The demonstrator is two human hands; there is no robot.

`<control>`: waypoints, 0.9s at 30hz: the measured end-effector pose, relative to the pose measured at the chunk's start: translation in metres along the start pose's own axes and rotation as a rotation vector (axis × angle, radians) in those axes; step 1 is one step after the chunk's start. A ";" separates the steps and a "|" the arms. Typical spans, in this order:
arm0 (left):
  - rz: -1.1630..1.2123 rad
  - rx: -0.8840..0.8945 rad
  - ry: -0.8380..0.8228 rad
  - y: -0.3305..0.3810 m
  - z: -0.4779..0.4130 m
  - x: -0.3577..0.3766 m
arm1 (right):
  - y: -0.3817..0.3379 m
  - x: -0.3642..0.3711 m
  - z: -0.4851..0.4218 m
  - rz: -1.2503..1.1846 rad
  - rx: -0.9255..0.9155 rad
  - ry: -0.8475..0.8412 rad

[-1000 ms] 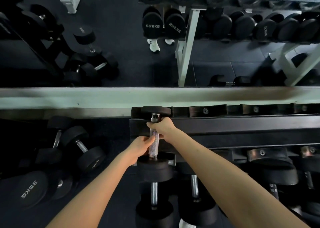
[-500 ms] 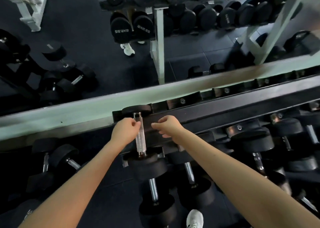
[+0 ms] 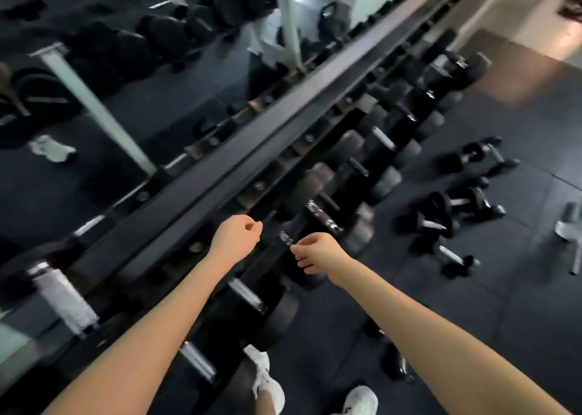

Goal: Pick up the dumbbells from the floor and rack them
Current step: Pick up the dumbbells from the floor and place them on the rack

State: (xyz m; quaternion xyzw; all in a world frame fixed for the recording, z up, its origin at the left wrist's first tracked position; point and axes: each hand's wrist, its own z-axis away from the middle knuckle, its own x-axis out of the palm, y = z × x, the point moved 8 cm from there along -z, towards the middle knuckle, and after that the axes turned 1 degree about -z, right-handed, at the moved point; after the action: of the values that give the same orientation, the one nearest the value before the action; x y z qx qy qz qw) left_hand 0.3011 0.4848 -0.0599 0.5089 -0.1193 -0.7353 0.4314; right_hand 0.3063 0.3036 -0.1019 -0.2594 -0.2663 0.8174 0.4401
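Note:
My left hand (image 3: 236, 238) and my right hand (image 3: 318, 254) hover side by side over the lower tier of the long black rack (image 3: 220, 162). Both have loosely curled fingers and hold nothing. A dumbbell with a silver knurled handle (image 3: 64, 299) lies on the rack's top tier at the far left, apart from both hands. Several small black dumbbells (image 3: 453, 200) lie scattered on the dark rubber floor to the right, with one more (image 3: 450, 255) nearer me. The whole view is blurred.
Rows of black dumbbells (image 3: 324, 216) fill the rack's lower tier under my hands. A mirror behind the rack reflects more racks. My white shoes (image 3: 267, 380) stand at the rack's foot. A grey object (image 3: 570, 235) lies at the right edge.
Both hands have let go of the silver-handled dumbbell, which stays on the top tier. The view has swung right, bringing the dumbbells on the floor into sight.

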 end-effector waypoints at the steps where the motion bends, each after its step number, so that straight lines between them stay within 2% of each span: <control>1: 0.014 0.013 -0.038 0.019 0.001 0.030 | 0.023 -0.029 0.007 -0.045 0.019 0.029; 7: 0.101 0.028 -0.265 0.111 0.024 0.233 | 0.208 -0.187 0.048 -0.296 0.224 0.206; 12: 0.198 -0.077 -0.406 0.141 0.041 0.386 | 0.355 -0.266 0.069 -0.474 0.401 0.373; 20: 0.149 -0.229 -0.465 0.092 -0.020 0.581 | 0.516 -0.296 -0.024 -0.701 0.501 0.526; 27: -0.048 -0.240 -0.570 0.022 -0.104 0.728 | 0.617 -0.281 -0.150 -0.783 0.573 0.571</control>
State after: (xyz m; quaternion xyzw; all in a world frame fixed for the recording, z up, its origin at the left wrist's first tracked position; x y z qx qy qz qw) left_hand 0.3209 -0.0509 -0.5630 0.2305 -0.1356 -0.8672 0.4200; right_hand 0.1812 -0.1969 -0.5670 -0.2223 0.0197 0.5302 0.8180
